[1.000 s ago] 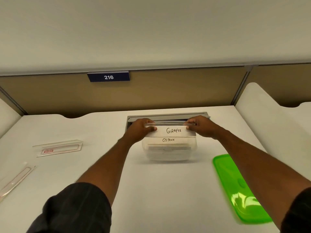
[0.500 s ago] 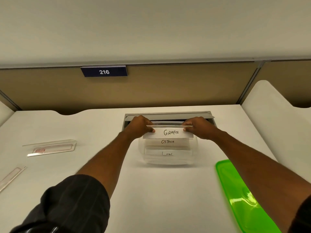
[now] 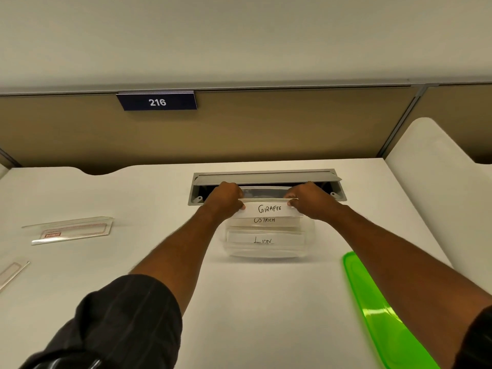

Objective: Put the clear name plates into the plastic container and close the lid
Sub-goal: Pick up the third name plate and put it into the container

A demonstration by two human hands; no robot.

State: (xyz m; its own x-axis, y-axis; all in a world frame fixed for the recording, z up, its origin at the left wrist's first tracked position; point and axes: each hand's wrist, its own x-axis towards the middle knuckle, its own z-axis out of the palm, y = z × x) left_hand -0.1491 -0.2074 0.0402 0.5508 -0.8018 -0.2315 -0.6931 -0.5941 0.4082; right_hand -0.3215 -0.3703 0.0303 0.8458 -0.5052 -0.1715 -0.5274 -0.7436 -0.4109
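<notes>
As left hand (image 3: 226, 199), right hand (image 3: 312, 202) pinch it — plate (image 3: 269, 209) hangs over container (image 3: 266, 252)

An office cubicle: tan fabric partition panels (image 3: 266, 134) with grey metal trim wall in a white worktop (image 3: 133, 198), and a dark blue number plate (image 3: 157, 102) reading 216 hangs from the top rail. A grey flip-up cable hatch (image 3: 266, 178) is set into the worktop, whose back edge has a curved cut-out (image 3: 103, 170). A second white desk surface (image 3: 431, 161) adjoins at the right.

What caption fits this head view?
Left hand and right hand hold the GIRAFEE name plate at the clear container; green lid lies aside.
</notes>
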